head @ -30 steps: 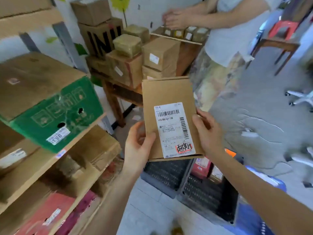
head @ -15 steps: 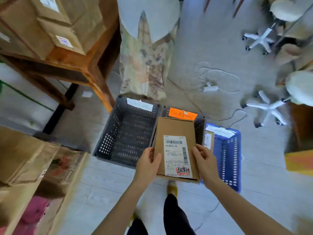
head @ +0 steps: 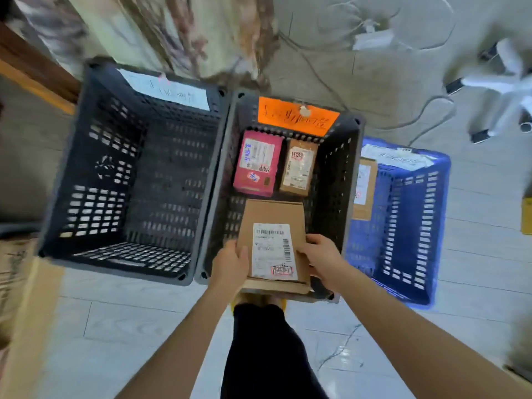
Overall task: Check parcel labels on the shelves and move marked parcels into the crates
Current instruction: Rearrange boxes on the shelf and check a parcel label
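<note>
while hands (head: 230, 264) (head: 324, 262) grip it, parcel (head: 272, 214) overhangs crate (head: 335, 180).

A person is holding a parcel (head: 272, 214) over the near end of the middle crate (head: 349, 180), left hand (head: 231, 264) gripping its left edge, right hand (head: 322, 259) its right. Its label (head: 273, 251) is facing up, showing a red mark. Below, a pink box (head: 257, 164) and a brown box (head: 299, 168) are lying side by side near the orange tag (head: 296, 116). A grey crate (head: 95, 156) is sitting left, a blue crate (head: 408, 226) right.

parcel (head: 272, 214) label (head: 273, 251) unreadable, orange tag (head: 298, 116) blurred
</note>
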The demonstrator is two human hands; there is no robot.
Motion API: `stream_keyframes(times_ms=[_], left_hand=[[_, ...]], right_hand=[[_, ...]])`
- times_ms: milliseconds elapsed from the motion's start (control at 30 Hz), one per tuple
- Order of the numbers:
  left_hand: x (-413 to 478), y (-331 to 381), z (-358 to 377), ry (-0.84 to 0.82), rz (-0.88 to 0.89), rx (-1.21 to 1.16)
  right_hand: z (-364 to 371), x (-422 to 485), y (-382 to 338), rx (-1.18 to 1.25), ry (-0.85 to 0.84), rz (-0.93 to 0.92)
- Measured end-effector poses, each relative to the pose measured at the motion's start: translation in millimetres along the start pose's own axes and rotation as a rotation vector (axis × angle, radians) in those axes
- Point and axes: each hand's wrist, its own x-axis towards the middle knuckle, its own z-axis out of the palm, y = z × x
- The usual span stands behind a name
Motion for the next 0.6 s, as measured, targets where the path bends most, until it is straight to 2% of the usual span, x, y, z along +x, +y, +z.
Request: stream_keyframes(times_ms=[133, 300, 467, 600], left_hand=[[99.1, -36.8, 48.0, -0.019, -0.065, 0.103], [189.2, -68.2, 86.3, 0.041, -0.146, 0.222], [236.4, -83.2, 104.6, 0.08, -0.178, 0.293], [245.1, -86.3, 107.4, 0.08, -0.175, 0.26]], right_hand=[[29.2, 116.0, 28.5, -0.009, -0.042, 0.065], [75.6, 223.6, 61.6, -0.012, 0.011, 0.071], [105.6, 276.6, 74.3, 0.019, 0.074, 0.045], [121.3, 288.1, 81.9, -0.002, 0.055, 0.04]])
